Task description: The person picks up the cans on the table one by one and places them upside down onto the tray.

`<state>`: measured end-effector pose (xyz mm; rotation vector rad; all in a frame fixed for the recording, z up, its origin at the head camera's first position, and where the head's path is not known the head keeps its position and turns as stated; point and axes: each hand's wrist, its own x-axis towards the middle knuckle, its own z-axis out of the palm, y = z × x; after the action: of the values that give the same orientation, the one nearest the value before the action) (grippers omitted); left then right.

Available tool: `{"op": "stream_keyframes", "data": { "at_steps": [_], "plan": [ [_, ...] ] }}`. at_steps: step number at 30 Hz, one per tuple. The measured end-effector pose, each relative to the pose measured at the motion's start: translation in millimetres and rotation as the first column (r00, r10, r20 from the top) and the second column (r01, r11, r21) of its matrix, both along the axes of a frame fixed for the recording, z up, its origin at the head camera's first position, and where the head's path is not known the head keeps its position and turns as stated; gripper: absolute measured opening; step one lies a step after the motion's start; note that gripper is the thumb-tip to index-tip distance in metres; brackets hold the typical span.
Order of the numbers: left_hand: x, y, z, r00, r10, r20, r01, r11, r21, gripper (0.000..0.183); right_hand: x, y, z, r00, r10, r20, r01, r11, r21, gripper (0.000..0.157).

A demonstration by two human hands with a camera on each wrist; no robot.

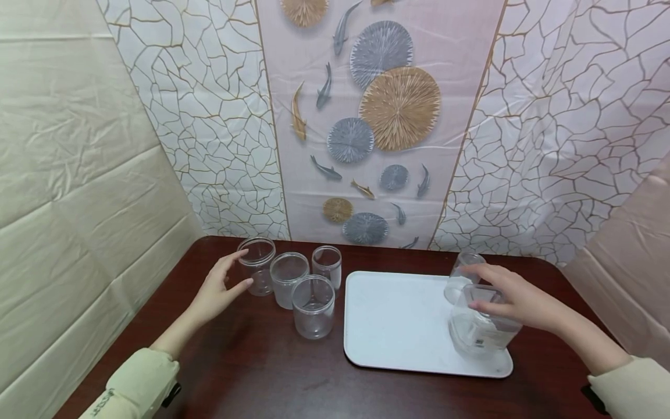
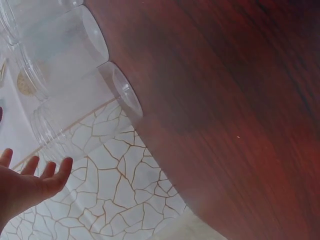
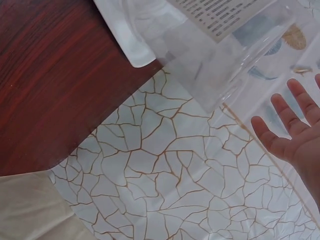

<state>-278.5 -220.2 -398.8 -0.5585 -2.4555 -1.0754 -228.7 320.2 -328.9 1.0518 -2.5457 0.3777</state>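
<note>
My left hand [image 1: 211, 294] is beside the leftmost clear jar [image 1: 257, 270], thumb and fingers spread near its rim. The left wrist view shows the fingertips [image 2: 64, 167] close to that jar's [image 2: 92, 107] mouth. Three more clear jars stand close by: a middle one [image 1: 289, 285], a front one [image 1: 314, 320] and a narrow one [image 1: 328, 269]. Over on the right, my right hand [image 1: 515, 299] is spread over a squarish clear container [image 1: 487, 337] with a printed label. In the right wrist view its fingers [image 3: 287, 112] are straight and apart from the container's wall [image 3: 200, 75].
A white tray [image 1: 398, 326] lies on the dark red wooden table [image 1: 272, 372], with the squarish container at its right end. Behind that container a slim clear jar [image 1: 458, 285] stands on the tray. Patterned cloth [image 1: 220, 145] hangs along the table's back edge.
</note>
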Motion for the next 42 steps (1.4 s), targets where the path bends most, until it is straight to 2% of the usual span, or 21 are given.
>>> {"op": "stream_keyframes", "data": {
  "at_steps": [2,10,16,24,31,42],
  "plan": [
    [-2.5,0.9,0.3,1.000,0.007,0.012,-0.007,1.000,0.003,0.068,1.0,-2.6,0.1,1.000,0.002,0.001,-0.002,1.000,-0.002,0.057],
    [-10.9,7.3,4.9,0.989,0.050,0.138,-0.047,0.999,-0.027,0.087,4.1,-11.8,0.7,1.000,0.021,0.022,-0.021,1.000,-0.018,0.056],
    [-17.1,13.3,7.0,0.989,0.056,0.134,-0.050,0.998,-0.047,0.085,7.1,-19.9,1.9,0.999,0.033,0.042,-0.033,0.999,0.000,0.056],
    [-25.9,20.9,14.0,0.984,0.095,0.147,-0.080,0.991,-0.108,0.077,9.8,-26.8,1.1,0.997,0.042,0.069,-0.044,0.998,0.034,0.057],
    [-40.2,27.1,20.3,0.981,0.112,0.161,-0.087,0.984,-0.156,0.076,12.7,-33.0,1.3,0.996,0.037,0.077,-0.041,0.998,0.048,0.057],
    [-64.5,35.0,34.0,0.950,0.159,0.270,-0.094,0.967,-0.236,0.080,13.2,-44.4,0.2,0.992,0.040,0.123,-0.049,0.996,0.070,0.057]
  ]
}}
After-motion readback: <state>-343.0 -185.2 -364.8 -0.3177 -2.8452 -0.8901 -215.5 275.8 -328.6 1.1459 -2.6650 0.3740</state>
